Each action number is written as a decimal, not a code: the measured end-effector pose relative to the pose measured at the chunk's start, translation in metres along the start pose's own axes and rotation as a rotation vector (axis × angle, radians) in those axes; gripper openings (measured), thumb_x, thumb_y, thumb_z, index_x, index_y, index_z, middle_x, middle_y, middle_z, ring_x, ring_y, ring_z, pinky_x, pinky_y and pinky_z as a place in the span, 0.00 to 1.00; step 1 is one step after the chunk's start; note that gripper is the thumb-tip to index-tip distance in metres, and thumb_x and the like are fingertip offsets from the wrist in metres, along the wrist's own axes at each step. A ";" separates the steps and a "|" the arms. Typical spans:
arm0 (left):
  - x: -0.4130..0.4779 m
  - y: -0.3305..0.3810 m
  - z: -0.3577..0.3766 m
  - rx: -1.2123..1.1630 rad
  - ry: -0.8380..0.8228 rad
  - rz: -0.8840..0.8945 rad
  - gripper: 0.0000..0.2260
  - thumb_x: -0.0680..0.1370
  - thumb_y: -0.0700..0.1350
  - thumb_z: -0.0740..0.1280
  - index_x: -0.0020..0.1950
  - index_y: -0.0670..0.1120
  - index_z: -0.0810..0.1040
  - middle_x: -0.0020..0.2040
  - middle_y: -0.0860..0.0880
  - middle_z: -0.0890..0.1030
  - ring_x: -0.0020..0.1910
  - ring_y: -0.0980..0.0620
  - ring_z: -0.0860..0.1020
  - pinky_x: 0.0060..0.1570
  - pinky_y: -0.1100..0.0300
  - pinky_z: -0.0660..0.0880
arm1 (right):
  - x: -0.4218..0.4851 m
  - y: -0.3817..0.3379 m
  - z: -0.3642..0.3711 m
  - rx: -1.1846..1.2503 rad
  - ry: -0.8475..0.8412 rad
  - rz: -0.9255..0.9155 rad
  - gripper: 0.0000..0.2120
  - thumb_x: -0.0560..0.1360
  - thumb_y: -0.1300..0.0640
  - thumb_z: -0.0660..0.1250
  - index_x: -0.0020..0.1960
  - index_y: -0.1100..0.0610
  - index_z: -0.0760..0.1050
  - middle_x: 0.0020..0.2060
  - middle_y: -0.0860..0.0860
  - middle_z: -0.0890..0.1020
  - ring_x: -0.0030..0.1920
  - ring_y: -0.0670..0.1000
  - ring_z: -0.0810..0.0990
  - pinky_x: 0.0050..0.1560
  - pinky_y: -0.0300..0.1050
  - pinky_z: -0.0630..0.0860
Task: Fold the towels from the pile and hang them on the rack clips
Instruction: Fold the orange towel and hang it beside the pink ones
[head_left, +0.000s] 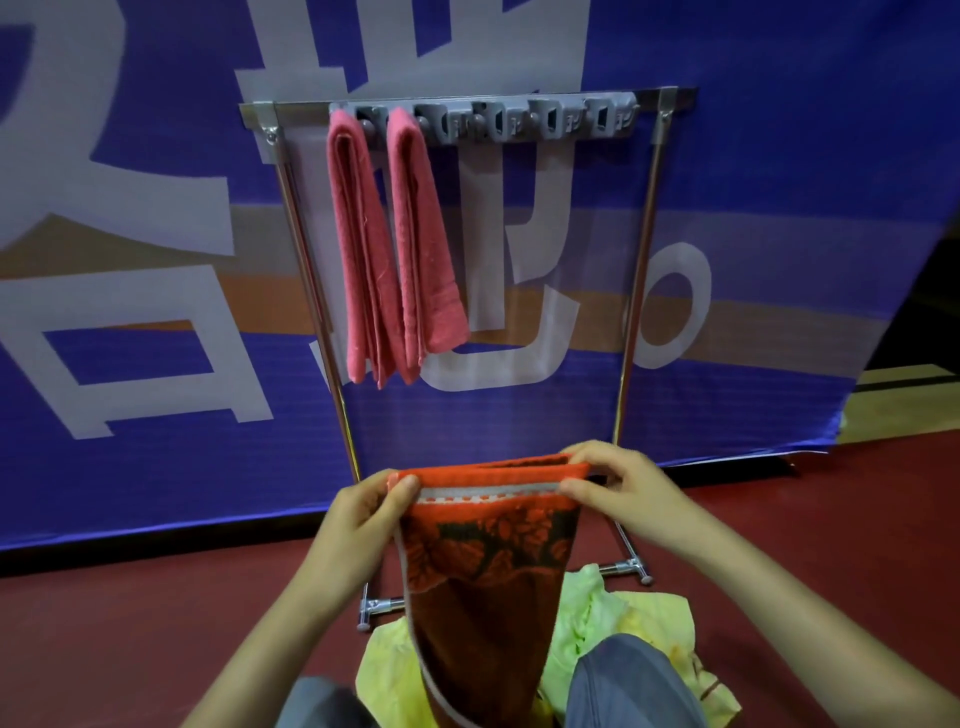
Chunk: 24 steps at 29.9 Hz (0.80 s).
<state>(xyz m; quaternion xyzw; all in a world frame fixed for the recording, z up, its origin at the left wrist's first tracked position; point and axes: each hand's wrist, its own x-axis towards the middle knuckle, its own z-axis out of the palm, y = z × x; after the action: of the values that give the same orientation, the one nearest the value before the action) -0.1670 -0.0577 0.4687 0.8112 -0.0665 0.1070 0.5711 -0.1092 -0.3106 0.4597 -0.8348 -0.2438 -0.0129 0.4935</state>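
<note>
An orange towel (488, 561) with a dark floral pattern and a white stripe hangs folded between my hands. My left hand (358, 514) pinches its top left corner and my right hand (623, 488) pinches its top right corner. Beyond it stands a metal rack (644, 249) with a grey strip of clips (524, 120) along the top bar. Two folded pink towels (358, 244) (426, 228) hang from the leftmost clips; the clips to their right are bare. On the floor below lies a pile of yellow-green towels (613, 613), partly hidden by the orange towel and my knees.
A blue banner (779, 208) with large white characters stands right behind the rack. The floor (130, 623) is dark red. The rack's chrome feet (628, 569) rest beside the pile. My knees in grey trousers (628, 680) are at the bottom edge.
</note>
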 end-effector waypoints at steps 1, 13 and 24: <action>0.001 0.002 -0.001 0.005 0.012 0.000 0.27 0.72 0.60 0.63 0.43 0.34 0.76 0.37 0.44 0.76 0.39 0.51 0.74 0.42 0.53 0.73 | 0.001 -0.003 -0.001 0.025 0.021 -0.010 0.07 0.70 0.60 0.71 0.37 0.50 0.76 0.37 0.46 0.79 0.41 0.40 0.77 0.48 0.37 0.72; 0.034 0.043 -0.022 0.011 0.204 0.073 0.12 0.78 0.43 0.58 0.37 0.49 0.76 0.24 0.57 0.78 0.26 0.64 0.75 0.31 0.68 0.75 | 0.045 -0.080 -0.030 0.077 0.313 -0.136 0.12 0.67 0.64 0.72 0.44 0.50 0.74 0.31 0.49 0.80 0.30 0.38 0.78 0.37 0.35 0.76; 0.021 0.033 -0.006 0.162 0.274 0.142 0.14 0.77 0.50 0.61 0.42 0.40 0.78 0.38 0.35 0.81 0.35 0.45 0.77 0.41 0.43 0.75 | 0.031 -0.061 -0.016 0.133 0.363 0.115 0.11 0.68 0.61 0.71 0.32 0.54 0.71 0.29 0.51 0.75 0.28 0.44 0.75 0.23 0.35 0.75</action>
<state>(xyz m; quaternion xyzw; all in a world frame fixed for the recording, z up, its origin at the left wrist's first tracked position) -0.1552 -0.0630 0.5063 0.8256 -0.0362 0.2614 0.4987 -0.1036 -0.2874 0.5255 -0.7968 -0.1028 -0.1190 0.5834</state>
